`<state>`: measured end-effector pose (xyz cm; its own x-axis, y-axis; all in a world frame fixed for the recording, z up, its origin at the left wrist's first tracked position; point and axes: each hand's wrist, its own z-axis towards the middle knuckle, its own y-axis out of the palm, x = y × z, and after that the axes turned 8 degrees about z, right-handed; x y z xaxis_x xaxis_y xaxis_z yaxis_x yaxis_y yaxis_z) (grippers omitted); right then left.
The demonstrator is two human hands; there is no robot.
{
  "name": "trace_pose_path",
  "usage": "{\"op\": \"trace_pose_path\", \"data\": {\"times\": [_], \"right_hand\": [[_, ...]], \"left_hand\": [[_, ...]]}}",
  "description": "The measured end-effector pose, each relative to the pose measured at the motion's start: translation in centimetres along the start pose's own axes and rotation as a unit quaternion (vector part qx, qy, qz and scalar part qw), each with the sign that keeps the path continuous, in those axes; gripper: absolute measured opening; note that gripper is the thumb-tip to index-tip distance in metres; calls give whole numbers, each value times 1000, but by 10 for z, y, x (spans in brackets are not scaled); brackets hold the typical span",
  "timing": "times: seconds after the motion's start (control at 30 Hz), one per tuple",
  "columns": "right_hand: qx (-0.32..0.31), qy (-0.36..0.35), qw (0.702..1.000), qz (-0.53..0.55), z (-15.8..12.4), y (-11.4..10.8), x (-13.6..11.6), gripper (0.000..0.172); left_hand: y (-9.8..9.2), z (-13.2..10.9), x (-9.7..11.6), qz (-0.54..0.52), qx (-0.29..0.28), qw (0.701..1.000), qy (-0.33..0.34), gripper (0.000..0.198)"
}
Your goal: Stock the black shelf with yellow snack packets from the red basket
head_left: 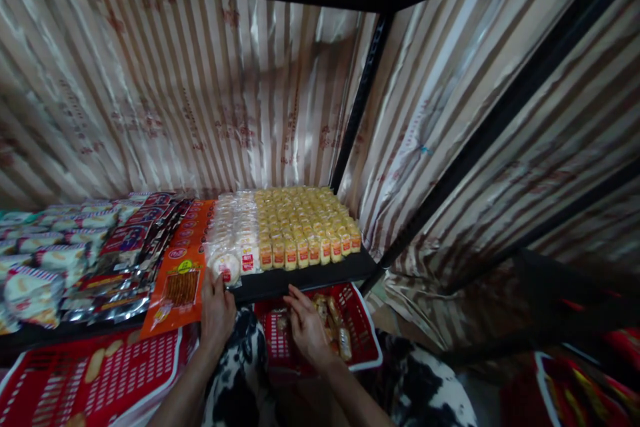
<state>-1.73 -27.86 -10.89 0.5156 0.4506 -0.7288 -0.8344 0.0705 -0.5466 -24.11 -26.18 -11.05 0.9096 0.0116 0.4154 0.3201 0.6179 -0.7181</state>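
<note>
On a black shelf (300,276) stand tight rows of small yellow packs (300,227), with white-wrapped round packs (227,267) to their left. My left hand (217,310) is at the shelf's front edge, its fingertips against the front white pack and beside an orange snack bag (180,280); its fingers are close together. My right hand (305,323) hovers over a red basket (367,327) with a white rim, fingers apart and nothing in them. Several brown-gold wrapped packs (344,341) lie in that basket.
Dark bags (133,233) and white snack bags (35,293) fill the shelf's left side. Another red basket (145,373) holds a few tan pieces. Black posts (367,90) stand before striped sheeting (200,80). At the lower right is a basket with yellow-red packs (575,393).
</note>
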Motion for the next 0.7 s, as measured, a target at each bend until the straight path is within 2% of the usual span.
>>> {"op": "trace_pose_path", "data": {"times": [0.13, 0.3, 0.4, 0.53, 0.6, 0.7], "right_hand": [[28, -6, 1000, -9, 7, -13, 13, 39], [91, 6, 995, -48, 20, -36, 22, 40], [136, 5, 985, -105, 34, -55, 32, 45], [182, 10, 966, -183, 67, -88, 53, 49], [182, 12, 958, -222, 86, -104, 63, 49], [150, 2, 949, -277, 106, -121, 78, 48]], "left_hand": [[-8, 7, 18, -5, 16, 1000, 23, 40], [-7, 13, 67, -44, -2, 994, 101, 45], [3, 16, 94, -57, -24, 990, 125, 50], [20, 29, 115, -69, -22, 988, 136, 49], [28, 37, 122, -71, -19, 987, 146, 47], [40, 44, 132, -64, -10, 983, 169, 44]]}}
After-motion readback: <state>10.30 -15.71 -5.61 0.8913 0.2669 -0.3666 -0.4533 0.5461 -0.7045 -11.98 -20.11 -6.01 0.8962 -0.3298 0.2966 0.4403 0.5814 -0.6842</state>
